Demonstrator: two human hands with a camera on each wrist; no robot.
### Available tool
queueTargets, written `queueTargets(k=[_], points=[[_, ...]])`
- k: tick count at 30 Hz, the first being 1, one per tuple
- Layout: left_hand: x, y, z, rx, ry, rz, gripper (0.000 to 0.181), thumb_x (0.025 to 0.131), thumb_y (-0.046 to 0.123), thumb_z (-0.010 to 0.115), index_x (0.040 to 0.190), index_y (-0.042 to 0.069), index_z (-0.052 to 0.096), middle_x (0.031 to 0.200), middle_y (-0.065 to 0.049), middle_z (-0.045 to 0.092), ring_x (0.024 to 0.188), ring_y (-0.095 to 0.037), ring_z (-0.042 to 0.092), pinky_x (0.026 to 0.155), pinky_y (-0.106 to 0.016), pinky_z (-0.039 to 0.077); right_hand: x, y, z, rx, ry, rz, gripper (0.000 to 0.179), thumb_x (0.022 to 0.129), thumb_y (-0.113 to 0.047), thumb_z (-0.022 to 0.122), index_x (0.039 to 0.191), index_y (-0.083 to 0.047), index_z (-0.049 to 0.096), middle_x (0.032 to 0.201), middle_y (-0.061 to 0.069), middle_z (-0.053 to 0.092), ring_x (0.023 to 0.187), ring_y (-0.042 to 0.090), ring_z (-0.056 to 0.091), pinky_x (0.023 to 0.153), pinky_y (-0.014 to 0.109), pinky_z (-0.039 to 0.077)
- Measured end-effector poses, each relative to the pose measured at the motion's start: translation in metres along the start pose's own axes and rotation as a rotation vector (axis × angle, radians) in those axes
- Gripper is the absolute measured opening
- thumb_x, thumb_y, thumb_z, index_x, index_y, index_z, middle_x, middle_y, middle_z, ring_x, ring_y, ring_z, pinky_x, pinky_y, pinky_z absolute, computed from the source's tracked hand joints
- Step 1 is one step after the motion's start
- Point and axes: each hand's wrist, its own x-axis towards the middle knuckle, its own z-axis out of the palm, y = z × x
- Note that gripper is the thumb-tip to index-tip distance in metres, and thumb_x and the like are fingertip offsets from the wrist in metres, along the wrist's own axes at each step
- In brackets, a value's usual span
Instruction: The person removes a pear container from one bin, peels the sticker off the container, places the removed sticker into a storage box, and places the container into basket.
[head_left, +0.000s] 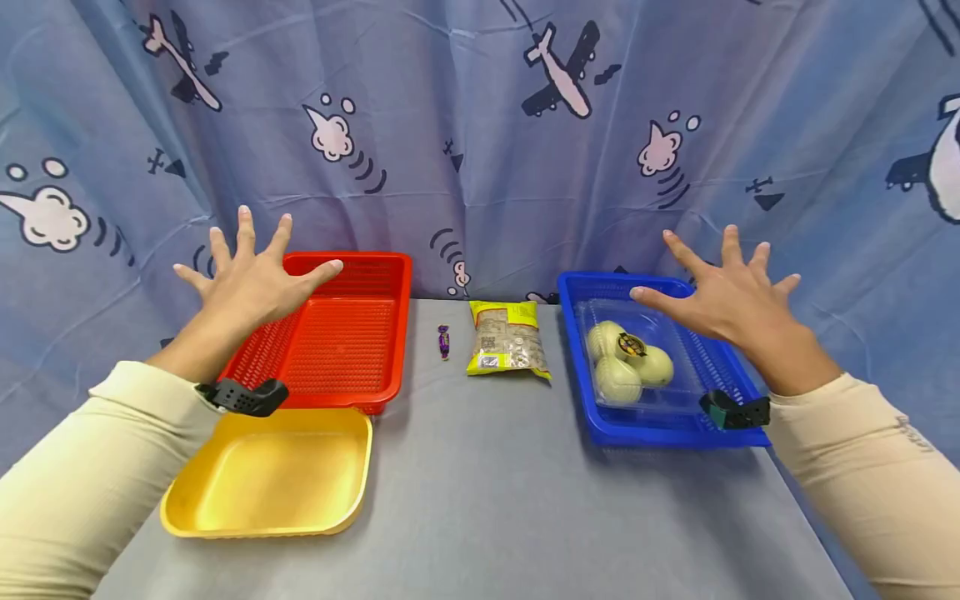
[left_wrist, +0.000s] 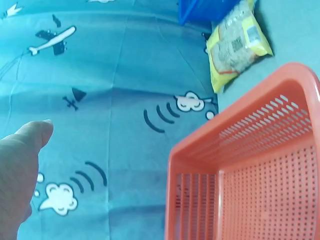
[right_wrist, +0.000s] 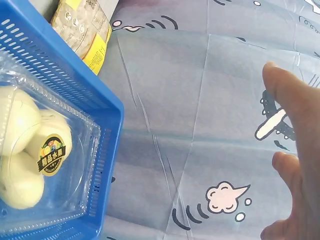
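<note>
My left hand (head_left: pixel 251 283) is raised over the red basket (head_left: pixel 393 333) with its fingers spread and nothing in it. On the other side, my right hand (head_left: pixel 731 300) hovers over the far right part of the blue basket (head_left: pixel 600 429), fingers likewise spread and holding nothing. Inside the blue basket lies a clear plastic box (right_wrist: pixel 75 215) with several pale round fruits (right_wrist: pixel 25 175) and a dark round label on it. Between the baskets lie a yellow-edged bag (head_left: pixel 510 340) of pale contents and, to its left, a small purple wrapped candy (head_left: pixel 444 342).
A yellow tray (head_left: pixel 270 475) stands in front of the red basket at the left, its back rim meeting that basket. Behind the grey table (head_left: pixel 480 500) hangs a blue curtain (head_left: pixel 465 125) printed with airplanes and clouds.
</note>
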Motion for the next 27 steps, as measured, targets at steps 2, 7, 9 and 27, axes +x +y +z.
queueTargets(k=[2, 7, 9, 27], points=[[-0.002, 0.004, 0.000, -0.002, 0.006, 0.007, 0.108, 0.073, 0.091, 0.028, 0.154, 0.029, -0.005, 0.151, -0.013, -0.032, 0.132, -0.050, -0.028, 0.082, -0.078, -0.021, -0.002, 0.001, -0.002, -0.007, 0.006, 0.000, 0.097, 0.080, -0.081, 0.039, 0.155, -0.033, -0.001, 0.147, 0.035, -0.023, 0.121, 0.066, -0.023, 0.078, 0.084, -0.010], [-0.007, 0.016, 0.002, 0.003, 0.019, 0.037, 0.106, 0.073, 0.091, 0.027, 0.155, 0.030, -0.004, 0.153, -0.013, -0.029, 0.133, -0.049, -0.025, 0.085, -0.078, -0.019, -0.006, 0.004, -0.005, -0.026, 0.026, 0.007, 0.098, 0.080, -0.081, 0.040, 0.155, -0.033, -0.001, 0.148, 0.036, -0.019, 0.122, 0.067, -0.019, 0.081, 0.083, -0.009], [-0.009, 0.020, 0.004, 0.009, 0.023, 0.046, 0.106, 0.073, 0.091, 0.027, 0.155, 0.031, -0.003, 0.154, -0.013, -0.028, 0.134, -0.050, -0.024, 0.085, -0.079, -0.017, -0.007, 0.005, -0.005, -0.030, 0.032, 0.006, 0.098, 0.080, -0.081, 0.041, 0.155, -0.033, 0.000, 0.148, 0.036, -0.018, 0.122, 0.067, -0.018, 0.082, 0.083, -0.010], [-0.021, 0.051, 0.029, -0.031, 0.073, 0.128, 0.104, 0.074, 0.089, 0.031, 0.156, 0.032, 0.003, 0.158, -0.013, -0.019, 0.137, -0.049, -0.017, 0.089, -0.078, -0.015, -0.019, 0.025, -0.001, -0.045, 0.055, 0.019, 0.096, 0.081, -0.080, 0.042, 0.154, -0.036, -0.003, 0.149, 0.037, -0.016, 0.125, 0.067, -0.011, 0.092, 0.078, -0.006]])
